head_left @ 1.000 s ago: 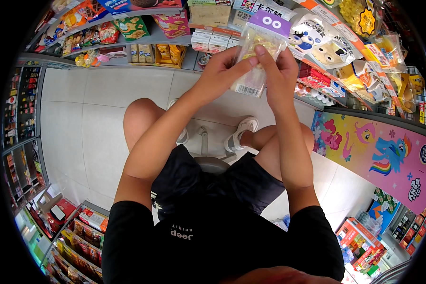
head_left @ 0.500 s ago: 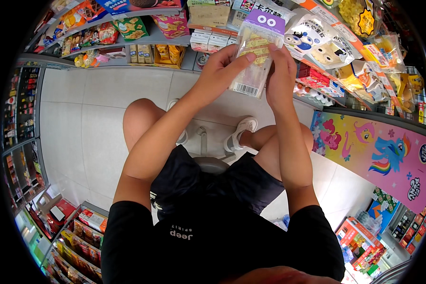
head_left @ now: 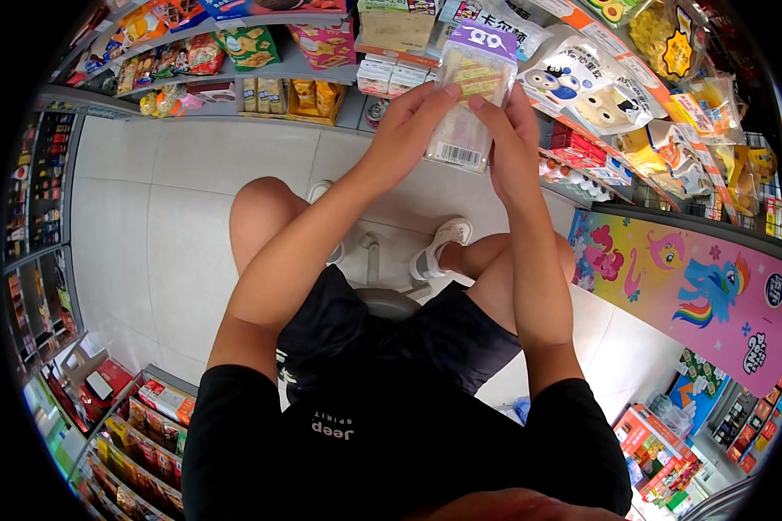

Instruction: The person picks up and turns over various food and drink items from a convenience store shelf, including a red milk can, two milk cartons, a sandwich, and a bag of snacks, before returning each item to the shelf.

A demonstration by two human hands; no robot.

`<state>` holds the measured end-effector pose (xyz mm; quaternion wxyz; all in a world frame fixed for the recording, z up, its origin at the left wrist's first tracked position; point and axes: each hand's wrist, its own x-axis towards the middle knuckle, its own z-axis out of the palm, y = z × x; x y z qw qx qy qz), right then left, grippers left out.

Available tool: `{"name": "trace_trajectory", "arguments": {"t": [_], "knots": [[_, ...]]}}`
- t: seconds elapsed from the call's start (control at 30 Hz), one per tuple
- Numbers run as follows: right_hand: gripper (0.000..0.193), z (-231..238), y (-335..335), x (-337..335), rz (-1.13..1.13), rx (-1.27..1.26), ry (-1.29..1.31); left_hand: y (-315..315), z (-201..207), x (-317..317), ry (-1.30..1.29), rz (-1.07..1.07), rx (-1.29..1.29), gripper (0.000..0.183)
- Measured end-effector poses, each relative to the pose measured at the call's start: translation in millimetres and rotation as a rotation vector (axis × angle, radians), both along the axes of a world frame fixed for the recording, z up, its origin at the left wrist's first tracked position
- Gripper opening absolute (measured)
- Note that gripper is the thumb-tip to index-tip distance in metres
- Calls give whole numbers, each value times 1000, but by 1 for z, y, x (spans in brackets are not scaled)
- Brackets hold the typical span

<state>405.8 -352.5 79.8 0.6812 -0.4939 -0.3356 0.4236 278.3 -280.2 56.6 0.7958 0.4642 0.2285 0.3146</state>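
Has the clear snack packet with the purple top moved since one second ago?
Yes. The clear snack packet, held by left hand and right hand, rose toward the shelf; its purple top now overlaps the packets there.

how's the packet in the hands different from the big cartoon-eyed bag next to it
The packet is slim, clear, with a purple header and pale yellow contents; the bag is wider, opaque white, printed with cartoon eyes. The packet is held up by the left hand and right hand; the bag sits in the shelf display, untouched. Both are sealed snack packs.
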Motion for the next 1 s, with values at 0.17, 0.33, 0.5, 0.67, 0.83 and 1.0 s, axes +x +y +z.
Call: {"name": "trace_trajectory", "arguments": {"t": [0.17, 0.33, 0.5, 0.67, 0.83, 1.0], "knots": [[44, -1, -3, 3, 54, 5, -6, 2, 1, -5, 1, 60, 31, 37], [54, 0, -3, 2, 63, -35, -54, 1, 5, -8, -27, 135, 110, 37], [63, -1, -7, 2, 88, -29, -108, 0, 10, -8, -53, 176, 142, 38], [76, 0, -5, -4, 161, 65, -169, 5, 10, -10, -44, 186, 98, 41], [85, -4, -2, -5, 197, 155, -270, 8, 12, -10, -76, 190, 70, 46], [95, -9, -1, -6, 123, 176, -420, 10, 8, -11, -68, 182, 51, 43]]}}
